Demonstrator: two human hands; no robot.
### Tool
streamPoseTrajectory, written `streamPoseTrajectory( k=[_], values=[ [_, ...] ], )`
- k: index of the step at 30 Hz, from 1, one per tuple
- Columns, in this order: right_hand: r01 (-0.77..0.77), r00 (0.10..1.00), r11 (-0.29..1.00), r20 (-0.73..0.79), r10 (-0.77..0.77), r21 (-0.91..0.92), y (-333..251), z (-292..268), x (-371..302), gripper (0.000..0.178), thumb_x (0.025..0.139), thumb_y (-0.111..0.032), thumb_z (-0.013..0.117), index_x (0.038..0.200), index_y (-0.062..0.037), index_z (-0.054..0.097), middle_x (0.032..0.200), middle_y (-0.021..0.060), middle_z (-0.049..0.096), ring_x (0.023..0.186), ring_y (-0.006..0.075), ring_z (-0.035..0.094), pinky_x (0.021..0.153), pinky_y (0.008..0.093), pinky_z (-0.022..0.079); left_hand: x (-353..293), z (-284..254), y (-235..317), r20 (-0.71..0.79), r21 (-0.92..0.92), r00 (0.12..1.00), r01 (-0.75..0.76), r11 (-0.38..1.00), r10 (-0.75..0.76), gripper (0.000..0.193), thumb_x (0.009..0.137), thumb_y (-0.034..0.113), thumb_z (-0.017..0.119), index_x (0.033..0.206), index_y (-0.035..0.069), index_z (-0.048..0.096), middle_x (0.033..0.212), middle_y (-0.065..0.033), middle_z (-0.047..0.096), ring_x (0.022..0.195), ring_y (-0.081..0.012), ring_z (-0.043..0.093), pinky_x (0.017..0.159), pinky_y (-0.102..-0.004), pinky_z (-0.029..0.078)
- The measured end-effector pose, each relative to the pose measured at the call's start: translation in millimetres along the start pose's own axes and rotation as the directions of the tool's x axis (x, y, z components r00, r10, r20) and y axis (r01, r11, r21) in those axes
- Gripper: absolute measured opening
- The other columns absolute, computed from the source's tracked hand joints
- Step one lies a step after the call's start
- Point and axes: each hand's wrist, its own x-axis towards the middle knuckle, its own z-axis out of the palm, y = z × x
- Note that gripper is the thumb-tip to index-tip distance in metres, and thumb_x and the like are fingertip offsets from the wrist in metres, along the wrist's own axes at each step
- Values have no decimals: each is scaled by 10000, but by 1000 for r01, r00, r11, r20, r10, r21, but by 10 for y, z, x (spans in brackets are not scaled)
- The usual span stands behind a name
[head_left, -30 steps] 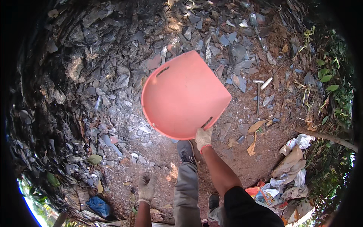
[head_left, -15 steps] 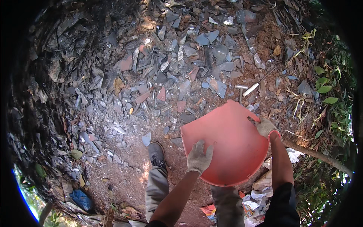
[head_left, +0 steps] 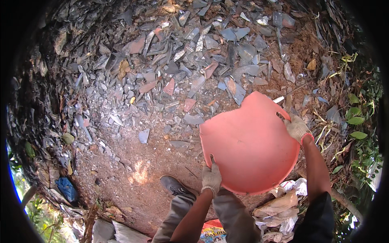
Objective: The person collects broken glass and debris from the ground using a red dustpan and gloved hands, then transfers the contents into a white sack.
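A large red plastic scoop pan (head_left: 251, 146), round at the near side with a jagged far edge and a hand hole at each side, is held in front of my legs. No contents show in it. My right hand (head_left: 297, 128), in a pale work glove, grips its right rim, the fingers through the hole. At the left rim my gloved left hand (head_left: 211, 177) is closed on the other handle hole. Past the far edge of the pan, a tool's white handle (head_left: 278, 99) with a thin dark rod shows on the ground.
Broken grey and reddish slate-like shards (head_left: 194, 85) spread over the ground ahead and to the left. Green plants (head_left: 356, 117) line the right side. Crumpled paper and plastic (head_left: 279, 210) lie by my right leg, and a blue bag (head_left: 66, 189) at the lower left.
My left hand has gone from lying open inside the pan to gripping its left handle hole. The pan has shifted slightly right and now covers the hammer. My left foot has moved nearer.
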Motion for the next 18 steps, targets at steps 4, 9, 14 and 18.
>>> streamPoseTrajectory(
  k=[4,9,14,18],
  values=[
    [-30,1000,954,4,31,300,-441,210,-318,292,970,-244,604,1087,18,655,928,267,678,902,383,692,834,481,526,542,-329,-59,-80,-16,972,-223,975,221,337,976,351,697,915,29,618,749,-36,642,629,-118,566,572,-325,464],
    [-6,988,851,-129,87,525,-512,1111,-335,198,961,-162,609,907,24,655,755,177,643,705,291,634,691,438,499,1021,-906,719,-56,-28,954,-295,955,293,355,967,387,750,840,67,667,697,34,616,555,-72,497,512,-279,410],
    [186,961,729,-278,7,659,-718,1252,324,150,939,-118,636,863,9,663,675,51,614,604,149,568,581,375,461,1509,-942,1042,-182,27,823,-543,839,538,338,941,333,774,767,56,688,629,2,616,514,-84,508,474,-286,390],
    [273,948,660,-314,-60,700,-864,1121,686,132,923,-89,633,874,21,688,643,-28,573,577,80,511,545,312,433,1788,-821,1213,-162,-73,843,-528,846,513,329,895,307,809,768,26,693,618,-18,615,498,-99,527,459,-310,405]
  ],
)
